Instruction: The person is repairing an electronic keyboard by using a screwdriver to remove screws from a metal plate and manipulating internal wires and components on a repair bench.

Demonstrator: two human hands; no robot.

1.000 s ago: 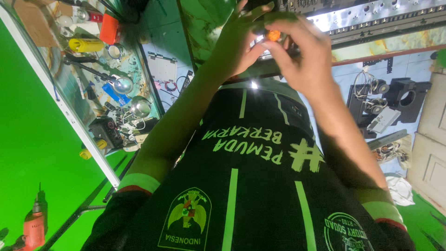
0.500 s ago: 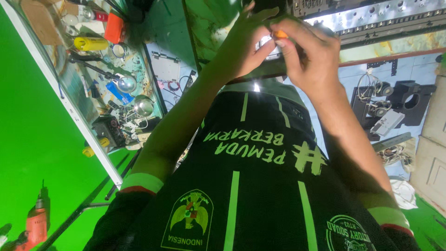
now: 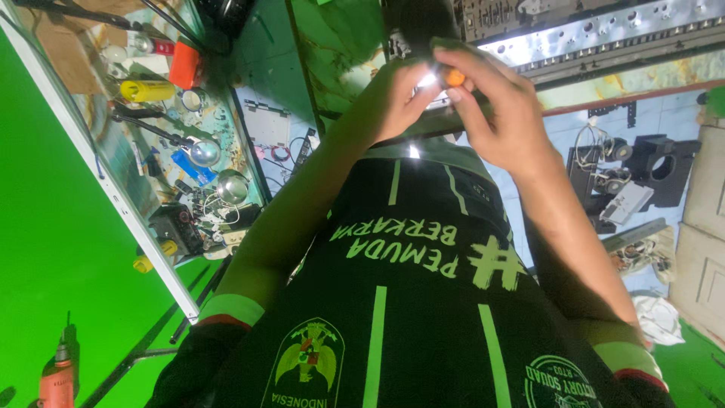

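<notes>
Your right hand (image 3: 502, 113) pinches a small orange-tipped tool (image 3: 454, 77) between fingertips; your left hand (image 3: 393, 102), fingers curled together, touches it beside the long perforated metal chassis (image 3: 604, 34).

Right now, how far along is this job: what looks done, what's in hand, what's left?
Done: a long metal chassis lies ahead on the green surface, with rows of parts along it. In hand: the right hand pinches a small orange piece, and the left hand meets it at a bright glint. Left: can't be judged; the yellow tool on the bench lies apart from both hands.
</notes>
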